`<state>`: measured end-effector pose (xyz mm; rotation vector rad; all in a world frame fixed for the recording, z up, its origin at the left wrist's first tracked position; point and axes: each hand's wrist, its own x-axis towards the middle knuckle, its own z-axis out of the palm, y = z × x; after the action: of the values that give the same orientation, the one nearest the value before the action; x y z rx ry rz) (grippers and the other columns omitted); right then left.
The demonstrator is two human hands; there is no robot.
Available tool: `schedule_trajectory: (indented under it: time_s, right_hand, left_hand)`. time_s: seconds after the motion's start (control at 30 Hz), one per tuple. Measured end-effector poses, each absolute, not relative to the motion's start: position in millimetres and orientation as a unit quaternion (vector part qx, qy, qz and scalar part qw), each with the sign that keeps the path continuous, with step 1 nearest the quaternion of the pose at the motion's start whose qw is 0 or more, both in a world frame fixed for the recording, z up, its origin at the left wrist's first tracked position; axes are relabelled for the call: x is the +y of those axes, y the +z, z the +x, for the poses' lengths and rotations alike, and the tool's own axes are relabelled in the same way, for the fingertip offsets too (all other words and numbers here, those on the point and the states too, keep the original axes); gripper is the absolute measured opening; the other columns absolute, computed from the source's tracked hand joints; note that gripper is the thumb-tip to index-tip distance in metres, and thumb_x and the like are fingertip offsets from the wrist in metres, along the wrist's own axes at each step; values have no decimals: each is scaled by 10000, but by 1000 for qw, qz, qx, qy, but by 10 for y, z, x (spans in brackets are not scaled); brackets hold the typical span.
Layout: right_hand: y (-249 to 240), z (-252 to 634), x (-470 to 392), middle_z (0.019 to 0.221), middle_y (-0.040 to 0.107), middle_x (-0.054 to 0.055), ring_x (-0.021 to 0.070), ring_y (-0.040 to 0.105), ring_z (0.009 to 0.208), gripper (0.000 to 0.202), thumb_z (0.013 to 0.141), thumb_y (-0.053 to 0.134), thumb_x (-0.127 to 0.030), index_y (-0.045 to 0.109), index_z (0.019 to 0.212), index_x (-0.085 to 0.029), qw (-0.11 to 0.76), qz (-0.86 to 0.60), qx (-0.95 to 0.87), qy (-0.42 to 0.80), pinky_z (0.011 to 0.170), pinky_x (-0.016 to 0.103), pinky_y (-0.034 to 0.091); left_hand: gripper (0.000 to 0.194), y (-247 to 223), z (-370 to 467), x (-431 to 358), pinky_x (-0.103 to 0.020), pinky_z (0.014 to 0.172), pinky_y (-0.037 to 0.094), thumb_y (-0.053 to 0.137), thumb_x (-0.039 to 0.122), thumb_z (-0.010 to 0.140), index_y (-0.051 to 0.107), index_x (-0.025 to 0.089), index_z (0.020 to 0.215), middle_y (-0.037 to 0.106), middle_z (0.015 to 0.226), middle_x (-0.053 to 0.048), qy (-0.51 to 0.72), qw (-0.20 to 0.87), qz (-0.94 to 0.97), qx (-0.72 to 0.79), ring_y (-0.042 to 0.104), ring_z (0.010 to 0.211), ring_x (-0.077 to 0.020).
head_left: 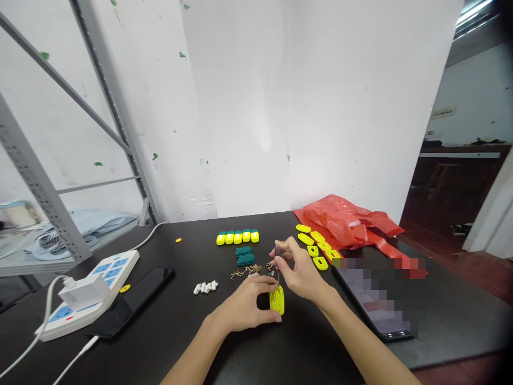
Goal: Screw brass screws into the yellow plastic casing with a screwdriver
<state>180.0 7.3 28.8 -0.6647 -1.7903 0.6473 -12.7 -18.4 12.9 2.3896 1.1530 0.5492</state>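
Observation:
On the black table, a yellow plastic shell (277,301) lies between the thumb and fingers of my left hand (250,303). My right hand (295,269) grips a small screwdriver (278,251), held upright with its tip at the shell's far end. Just beyond my hands are loose brass-coloured screws (251,270) and dark green plastic parts (246,260). White plastic pieces (206,287) sit left of my left hand. Farther back stands a row of several yellow-and-green cases (238,237). Several empty yellow shells (320,262) lie to the right of my right hand.
A red plastic bag (344,219) lies at the back right. A partly blurred tablet or phone (372,299) is right of my right forearm. At the left are a black phone (134,302) and a white power strip (116,272) with cables, beside a metal shelf (44,192).

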Motion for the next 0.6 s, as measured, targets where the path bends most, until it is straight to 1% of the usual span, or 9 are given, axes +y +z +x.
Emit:
schedule_trajectory:
  time_s: [0.07, 0.17, 0.27, 0.33, 0.47, 0.6]
  right_hand:
    - [298, 1805, 78, 896, 605, 31, 153, 635, 677, 148, 902, 512, -211, 476, 1044, -228, 534, -288, -745, 278, 603, 284, 523]
    - [296, 1794, 96, 774, 546, -10, 146, 586, 627, 114, 881, 554, -230, 478, 967, -228, 550, -306, -733, 257, 574, 275, 495]
    - [279, 1767, 110, 758, 523, -18, 138, 545, 622, 132, 855, 597, -243, 486, 925, -226, 559, -318, -732, 227, 564, 266, 469]
    - [260, 1747, 121, 751, 522, -22, 135, 522, 621, 167, 832, 635, -252, 494, 919, -225, 565, -327, -731, 201, 566, 266, 460]
    - [211, 1727, 164, 710, 511, -33, 139, 497, 589, 256, 798, 694, -301, 513, 965, -228, 574, -352, -723, 156, 553, 278, 453]
    - [171, 1729, 196, 733, 524, -18, 143, 504, 576, 261, 804, 698, -338, 538, 977, -226, 576, -359, -726, 114, 549, 291, 454]
  left_hand:
    - [631, 134, -125, -186, -429, 1120, 331, 771, 568, 671, 659, 271, 1217, 574, 1343, -50, 195, 214, 861, 419, 477, 1266, -311]
    - [642, 135, -126, -185, -443, 1137, 306, 770, 571, 670, 655, 267, 1224, 575, 1346, -48, 192, 213, 860, 422, 463, 1283, -315]
    - [648, 127, -133, -181, -449, 1137, 306, 770, 576, 666, 653, 271, 1227, 571, 1353, -50, 192, 213, 860, 422, 456, 1293, -319]
    - [654, 124, -137, -179, -449, 1133, 313, 772, 576, 662, 652, 272, 1229, 566, 1358, -54, 191, 214, 860, 421, 452, 1297, -321]
    - [640, 125, -135, -178, -446, 1136, 309, 775, 566, 664, 655, 278, 1223, 570, 1355, -50, 191, 214, 861, 420, 457, 1294, -319]
    - [659, 125, -136, -174, -445, 1130, 317, 771, 571, 666, 645, 277, 1241, 565, 1362, -52, 190, 216, 860, 422, 445, 1302, -326]
